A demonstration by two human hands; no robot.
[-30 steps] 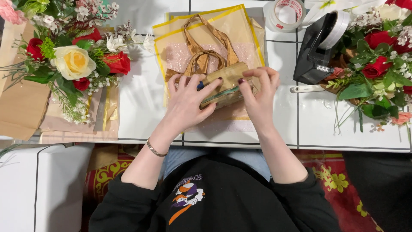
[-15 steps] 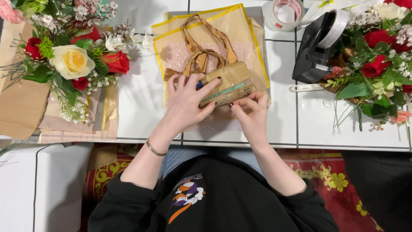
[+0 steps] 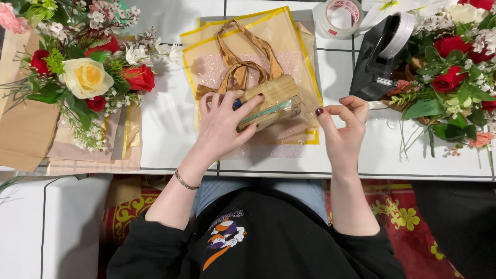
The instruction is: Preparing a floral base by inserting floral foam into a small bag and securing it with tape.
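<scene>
My left hand (image 3: 223, 123) presses down on a small block wrapped in tan paper (image 3: 269, 103), fingers spread across its near side. The block lies on a translucent tan sheet with yellow edges (image 3: 302, 62), under a brown ribbon bow (image 3: 243, 67). My right hand (image 3: 344, 125) hovers just right of the block, fingers curled, thumb and forefinger pinched near the sheet's right edge; whether it holds a strip of clear tape is too faint to tell. A black tape dispenser (image 3: 381, 57) stands just beyond my right hand.
A roll of clear tape (image 3: 339, 18) lies at the back. A bouquet with a yellow rose and red roses (image 3: 85, 77) rests on brown paper (image 3: 23, 124) at left. Another bouquet with red roses (image 3: 449, 77) fills the right side. The white tiled table edge (image 3: 289, 173) runs in front.
My right hand has left the wrapped block and moved right, towards the tape dispenser. My left hand stays on the block.
</scene>
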